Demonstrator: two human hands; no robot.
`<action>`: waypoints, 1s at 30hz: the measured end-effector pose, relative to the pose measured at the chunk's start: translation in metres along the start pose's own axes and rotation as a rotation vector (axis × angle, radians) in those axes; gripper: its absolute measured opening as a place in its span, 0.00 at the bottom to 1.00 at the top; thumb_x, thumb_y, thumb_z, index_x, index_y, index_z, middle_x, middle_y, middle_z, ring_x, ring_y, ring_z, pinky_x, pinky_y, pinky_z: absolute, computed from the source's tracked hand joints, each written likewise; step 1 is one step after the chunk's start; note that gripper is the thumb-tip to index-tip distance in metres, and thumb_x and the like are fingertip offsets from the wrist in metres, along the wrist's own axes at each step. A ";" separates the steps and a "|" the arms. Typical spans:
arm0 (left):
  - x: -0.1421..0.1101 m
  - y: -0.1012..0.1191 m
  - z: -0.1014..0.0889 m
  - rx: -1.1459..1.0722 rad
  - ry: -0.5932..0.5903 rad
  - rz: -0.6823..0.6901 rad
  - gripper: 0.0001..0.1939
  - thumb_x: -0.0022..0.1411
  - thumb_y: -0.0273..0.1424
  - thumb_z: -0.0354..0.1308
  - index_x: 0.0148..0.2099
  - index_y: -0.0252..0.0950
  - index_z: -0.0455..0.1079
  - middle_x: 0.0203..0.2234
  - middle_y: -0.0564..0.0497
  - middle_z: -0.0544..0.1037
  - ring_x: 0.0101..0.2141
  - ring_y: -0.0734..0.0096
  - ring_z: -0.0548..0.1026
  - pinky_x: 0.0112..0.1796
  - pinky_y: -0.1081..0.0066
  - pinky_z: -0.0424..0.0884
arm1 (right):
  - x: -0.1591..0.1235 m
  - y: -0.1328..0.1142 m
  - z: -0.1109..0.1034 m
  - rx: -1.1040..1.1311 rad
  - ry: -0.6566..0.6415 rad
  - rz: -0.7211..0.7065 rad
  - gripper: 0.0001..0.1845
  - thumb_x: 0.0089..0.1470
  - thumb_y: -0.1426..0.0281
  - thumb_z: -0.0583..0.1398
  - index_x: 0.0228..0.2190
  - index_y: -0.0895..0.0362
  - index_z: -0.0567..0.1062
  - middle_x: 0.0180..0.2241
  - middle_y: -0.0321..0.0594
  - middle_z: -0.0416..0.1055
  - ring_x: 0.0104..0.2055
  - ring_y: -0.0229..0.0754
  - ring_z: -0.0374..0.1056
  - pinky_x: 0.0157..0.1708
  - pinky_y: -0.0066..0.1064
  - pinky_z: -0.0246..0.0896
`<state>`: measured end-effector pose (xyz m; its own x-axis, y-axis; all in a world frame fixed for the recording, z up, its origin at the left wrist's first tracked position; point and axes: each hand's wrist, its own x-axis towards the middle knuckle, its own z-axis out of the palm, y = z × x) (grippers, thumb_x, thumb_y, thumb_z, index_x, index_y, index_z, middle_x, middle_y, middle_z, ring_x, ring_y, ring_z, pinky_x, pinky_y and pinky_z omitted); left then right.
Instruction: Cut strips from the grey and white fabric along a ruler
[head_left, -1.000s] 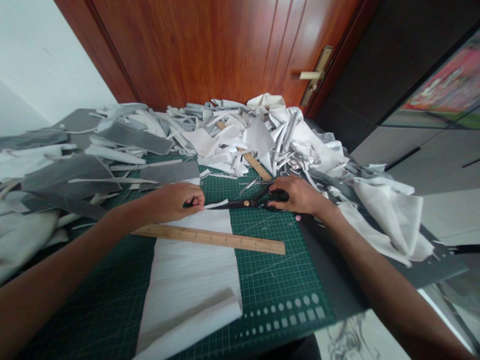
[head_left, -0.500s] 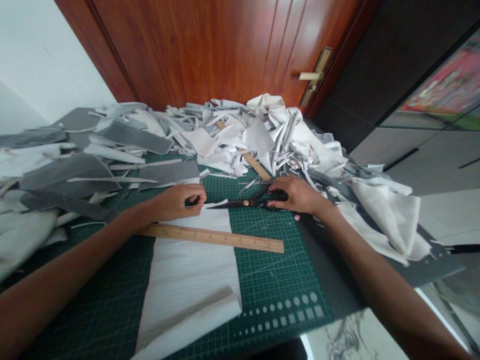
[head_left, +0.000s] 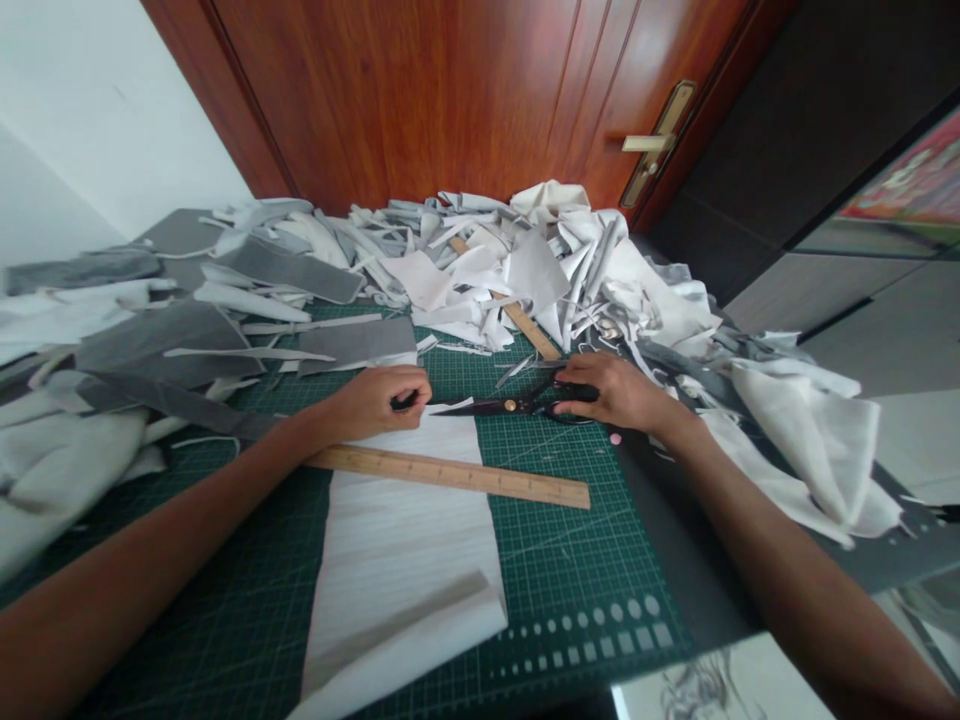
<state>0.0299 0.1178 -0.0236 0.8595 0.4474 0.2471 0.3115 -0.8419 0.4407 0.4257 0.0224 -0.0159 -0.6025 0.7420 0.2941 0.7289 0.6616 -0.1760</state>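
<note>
My right hand is shut around the finger loops of black tailor's scissors, whose closed blades point left along the top edge of a long white fabric sheet. My left hand lies curled at that same edge, just left of the blade tips, with a small dark item showing between its fingers. Below it, a wooden ruler lies slanted across the fabric, and my left forearm rests partly over the ruler's left end. The fabric and ruler lie on a green cutting mat.
A large heap of white and grey fabric scraps covers the mat's far side and rises against a wooden door. Grey fabric pieces lie to the left. White cloth lies on a dark surface to the right.
The whole scene sits slightly farther right in the view. My hands, the scissors and the ruler keep nearly the same places relative to the mat.
</note>
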 end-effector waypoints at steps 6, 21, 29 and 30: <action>-0.001 -0.003 0.002 -0.008 0.003 0.011 0.06 0.61 0.26 0.54 0.31 0.37 0.65 0.25 0.56 0.67 0.27 0.73 0.63 0.32 0.72 0.56 | -0.001 0.001 0.002 0.007 -0.013 -0.002 0.23 0.67 0.52 0.63 0.48 0.59 0.83 0.41 0.50 0.78 0.41 0.50 0.75 0.43 0.42 0.69; 0.000 -0.001 0.000 -0.057 0.007 0.047 0.07 0.59 0.24 0.55 0.29 0.37 0.66 0.25 0.56 0.67 0.28 0.73 0.63 0.32 0.72 0.57 | 0.000 0.003 0.001 -0.028 0.002 -0.035 0.24 0.68 0.51 0.62 0.45 0.59 0.84 0.36 0.47 0.76 0.36 0.46 0.72 0.37 0.38 0.65; -0.001 0.009 -0.003 0.062 -0.036 0.058 0.09 0.61 0.22 0.52 0.29 0.37 0.62 0.26 0.55 0.65 0.29 0.72 0.63 0.34 0.69 0.56 | 0.001 0.000 -0.002 -0.034 -0.030 0.003 0.25 0.69 0.51 0.60 0.45 0.58 0.84 0.36 0.47 0.77 0.37 0.47 0.73 0.39 0.40 0.65; -0.001 0.010 -0.003 0.068 -0.041 0.061 0.09 0.62 0.22 0.52 0.29 0.37 0.62 0.26 0.56 0.65 0.29 0.72 0.63 0.34 0.69 0.56 | 0.001 0.000 -0.002 -0.030 -0.035 0.007 0.25 0.69 0.51 0.60 0.45 0.58 0.84 0.37 0.47 0.77 0.37 0.48 0.73 0.39 0.40 0.66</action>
<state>0.0309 0.1102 -0.0165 0.8930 0.3836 0.2356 0.2841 -0.8862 0.3661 0.4254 0.0225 -0.0137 -0.6080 0.7503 0.2598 0.7422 0.6533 -0.1498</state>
